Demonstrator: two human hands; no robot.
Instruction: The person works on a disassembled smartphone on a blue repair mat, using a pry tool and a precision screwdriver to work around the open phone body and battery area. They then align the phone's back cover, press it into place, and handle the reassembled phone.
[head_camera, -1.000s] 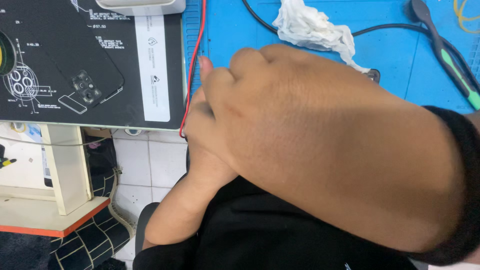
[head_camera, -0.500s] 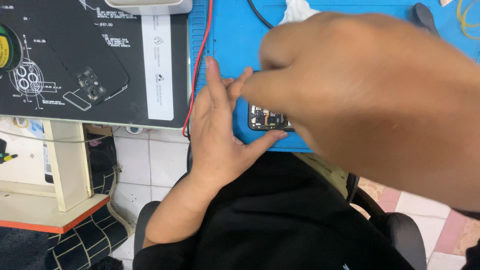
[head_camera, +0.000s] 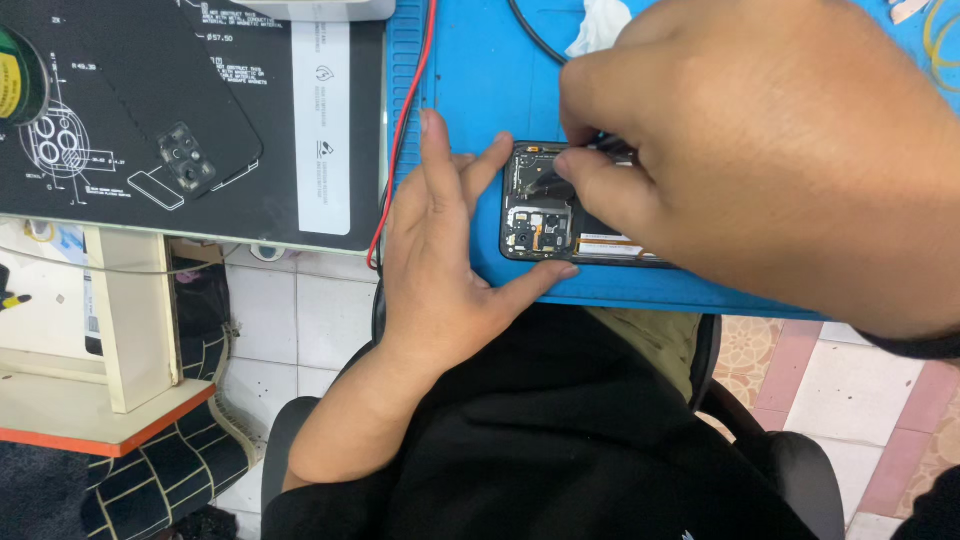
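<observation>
right hand (head_camera: 760, 150) now lifted aside, opened phone (head_camera: 560, 205) uncovered, left hand (head_camera: 440, 250) bracing

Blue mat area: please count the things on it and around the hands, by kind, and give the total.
Hands: 2, left hand, right hand
Opened phone: 1
Red wire: 1
Black cable: 1
White tissue: 1
Blue mat: 1
Total: 7

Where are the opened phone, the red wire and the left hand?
opened phone (head_camera: 540, 215), head view, exposed camera end.
red wire (head_camera: 400, 150), head view, mid-length at the mat edge.
left hand (head_camera: 440, 260), head view, back of hand.
</observation>
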